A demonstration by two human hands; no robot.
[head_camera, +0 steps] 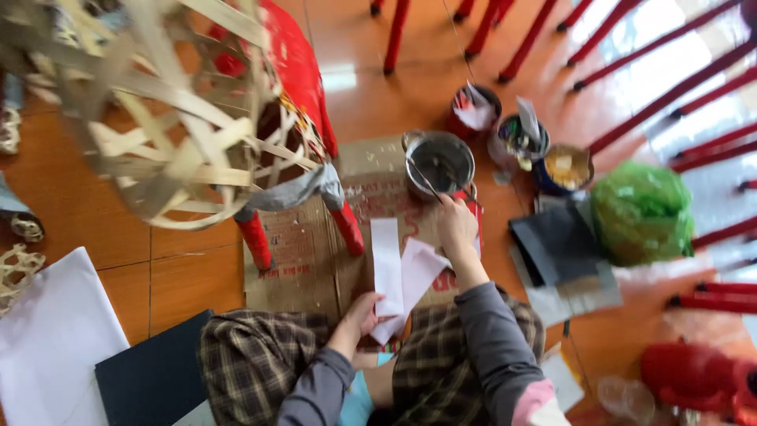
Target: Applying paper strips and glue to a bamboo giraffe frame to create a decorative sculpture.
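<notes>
Polished orange-brown floor tiles (181, 284) fill the view, seen from above by a person sitting on the floor with knees in checked trousers at the bottom edge. A flattened sheet of brown cardboard (303, 252) lies in front of the knees.

The left hand (361, 314), in a grey sleeve, is low near the knees, its fingers curled and pinching the bottom end of white paper strips (398, 272). One strip stands up long and narrow; a wider piece leans to its right. They are over the cardboard, between the two hands.

The right hand (456, 222) reaches forward beyond the strips, fingers pressed together around a thin stick-like tool (426, 180) whose far end dips into a round metal pot (440, 162). What the pot contains cannot be made out.

Behind the pot stand three small containers: a red tin (473, 114) with white scraps, a cup (522, 140) with tools, and a blue bowl (564, 168) holding something yellowish. Right of these lie dark sheets of paper (556, 244) and a crumpled green plastic bag (643, 211).

At upper left, a woven frame of pale bamboo strips (169, 118) rests on a red stool (303, 102). White sheets (51, 339) and a dark sheet (154, 375) lie at lower left. Red chair legs (670, 95) cross the upper right.
</notes>
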